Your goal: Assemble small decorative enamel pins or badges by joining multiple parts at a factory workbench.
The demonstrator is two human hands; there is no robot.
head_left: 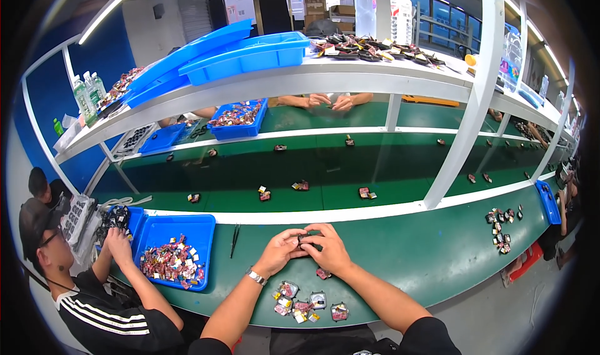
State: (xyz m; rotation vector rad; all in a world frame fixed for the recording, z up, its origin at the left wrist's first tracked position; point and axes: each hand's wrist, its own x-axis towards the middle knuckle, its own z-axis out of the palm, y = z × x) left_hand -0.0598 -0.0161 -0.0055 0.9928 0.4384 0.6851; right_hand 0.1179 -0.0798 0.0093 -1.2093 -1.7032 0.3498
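My left hand (281, 250) and my right hand (329, 249) meet over the green bench, fingers pinched together. Between them is a small black part (302, 237), mostly covered by the fingertips; its exact kind is hidden. Close below my right hand lies a small red-and-black electronic assembly (322, 273). Nearer to me rests a loose group of similar assemblies in dark square casings (318, 300), with yellow and white bits on them. Black tweezers (235, 241) lie to the left of my hands, beside a blue tray (210, 230) heaped with small red, white and yellow pieces.
Beyond a white rail, a green conveyor belt (237, 167) carries spaced-out assemblies. A white post (465, 117) and a shelf with blue trays (247, 61) stand over it. At left sits a co-worker (119, 292) handling black parts. More assemblies (498, 230) lie on the right.
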